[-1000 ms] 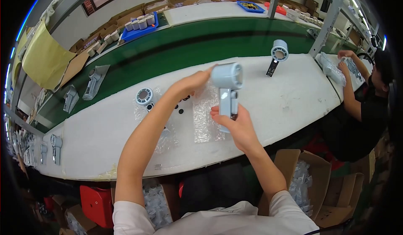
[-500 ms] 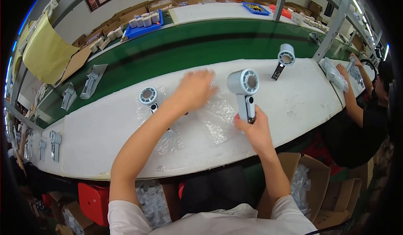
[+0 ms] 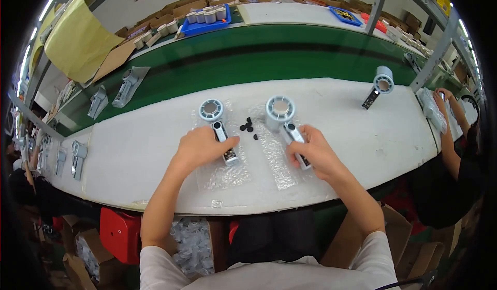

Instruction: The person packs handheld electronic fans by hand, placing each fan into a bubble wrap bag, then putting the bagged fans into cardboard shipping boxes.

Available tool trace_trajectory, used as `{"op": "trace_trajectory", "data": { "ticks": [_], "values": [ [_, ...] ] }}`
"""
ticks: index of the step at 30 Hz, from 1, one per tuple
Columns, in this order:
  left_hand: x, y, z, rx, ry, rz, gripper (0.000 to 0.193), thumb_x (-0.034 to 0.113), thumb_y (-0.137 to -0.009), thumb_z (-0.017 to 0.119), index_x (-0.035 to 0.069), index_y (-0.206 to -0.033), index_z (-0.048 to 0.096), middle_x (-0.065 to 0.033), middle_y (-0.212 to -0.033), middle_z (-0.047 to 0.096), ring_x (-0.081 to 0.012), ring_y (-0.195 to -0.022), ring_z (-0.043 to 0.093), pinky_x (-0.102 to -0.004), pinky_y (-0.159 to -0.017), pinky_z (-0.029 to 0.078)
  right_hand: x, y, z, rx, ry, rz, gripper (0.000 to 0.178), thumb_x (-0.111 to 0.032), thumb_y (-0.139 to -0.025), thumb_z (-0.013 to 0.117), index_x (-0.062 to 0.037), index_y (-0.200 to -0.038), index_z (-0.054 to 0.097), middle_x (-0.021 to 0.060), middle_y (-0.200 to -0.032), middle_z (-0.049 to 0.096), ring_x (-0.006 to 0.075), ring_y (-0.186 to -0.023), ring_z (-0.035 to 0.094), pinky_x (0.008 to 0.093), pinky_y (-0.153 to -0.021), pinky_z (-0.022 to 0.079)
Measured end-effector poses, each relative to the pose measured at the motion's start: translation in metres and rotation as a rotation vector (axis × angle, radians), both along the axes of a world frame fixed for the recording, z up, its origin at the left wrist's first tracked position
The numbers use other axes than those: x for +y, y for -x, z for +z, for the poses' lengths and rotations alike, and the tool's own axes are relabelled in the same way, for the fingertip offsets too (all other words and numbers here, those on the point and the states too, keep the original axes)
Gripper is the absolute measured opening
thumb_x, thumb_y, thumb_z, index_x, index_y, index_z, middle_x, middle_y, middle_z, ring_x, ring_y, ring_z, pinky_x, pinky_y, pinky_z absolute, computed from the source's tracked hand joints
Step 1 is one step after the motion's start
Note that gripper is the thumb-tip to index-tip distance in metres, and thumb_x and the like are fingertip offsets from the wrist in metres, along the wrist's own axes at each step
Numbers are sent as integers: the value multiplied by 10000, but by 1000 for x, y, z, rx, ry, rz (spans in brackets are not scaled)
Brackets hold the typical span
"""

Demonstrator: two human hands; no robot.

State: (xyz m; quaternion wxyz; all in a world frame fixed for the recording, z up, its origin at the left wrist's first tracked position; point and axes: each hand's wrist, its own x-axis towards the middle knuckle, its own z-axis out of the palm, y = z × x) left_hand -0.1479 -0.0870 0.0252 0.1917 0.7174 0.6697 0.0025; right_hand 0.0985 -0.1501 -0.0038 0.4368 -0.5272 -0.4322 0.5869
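Two light blue handheld fans lie side by side on bubble wrap sheets on the white tabletop. My left hand is closed round the handle of the left fan, its thumb across the handle's front. Round the handle of the right fan, my right hand is closed, with thumb and fingers on either side. Dark inner parts show low on both handles. Several small black round pieces lie between the fans. The left bubble wrap and the right bubble wrap are partly hidden by fans and hands.
Another fan lies at the right. Wrapped fans rest on the green belt, and more fans at the far left. Beyond the belt stands a blue tray of white cylinders. At the right, a co-worker's hands handle bubble wrap.
My right hand has lowered its fan onto the bubble wrap. My left hand has drawn back from the far side to the left fan's handle. The black pieces now show between the fans.
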Motion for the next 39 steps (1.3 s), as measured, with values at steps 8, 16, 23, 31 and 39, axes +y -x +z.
{"op": "trace_trajectory", "data": {
  "ticks": [8, 16, 23, 31, 39],
  "values": [
    [20, 40, -22, -1072, 194, 162, 260, 212, -817, 560, 9, -979, 551, -95, -725, 583, -178, -551, 541, -279, -510, 441, 52, -5, 16, 450, -51, 253, 348, -2, -805, 581, -3, -1133, 463, 141, -924, 610, 182, -699, 590, 295, -619, 486],
    [-1, 23, -39, -1761, 300, 89, 387, 159, -852, 499, 4, -1201, 437, -123, -830, 576, -197, -607, 570, -288, -557, 452, 43, -3, -10, 503, -107, 274, 406, 5, -830, 596, -24, -1206, 449, 135, -1027, 609, 203, -838, 617, 318, -710, 511],
    [-10, 12, -36, -1715, 257, 12, 326, 146, -919, 447, 31, -1222, 420, -127, -906, 575, -205, -698, 591, -299, -630, 470, 36, 1, -8, 500, -101, 290, 466, 14, -832, 596, -17, -1264, 426, 137, -1047, 601, 212, -897, 613, 314, -743, 507],
    [-13, 8, -39, -1655, 235, -41, 298, 159, -944, 462, 52, -1218, 416, -132, -973, 580, -217, -764, 603, -311, -690, 488, 33, 4, -6, 500, -89, 291, 535, 42, -819, 599, -10, -1310, 391, 146, -1081, 583, 224, -930, 607, 309, -777, 499],
    [-12, 8, -43, -1650, 254, -49, 283, 150, -940, 468, 54, -1202, 421, -134, -981, 587, -220, -780, 603, -321, -709, 493, 33, 5, -14, 486, -129, 263, 523, 53, -785, 611, -13, -1267, 419, 165, -1057, 613, 243, -890, 638, 335, -738, 541]
  ]
}}
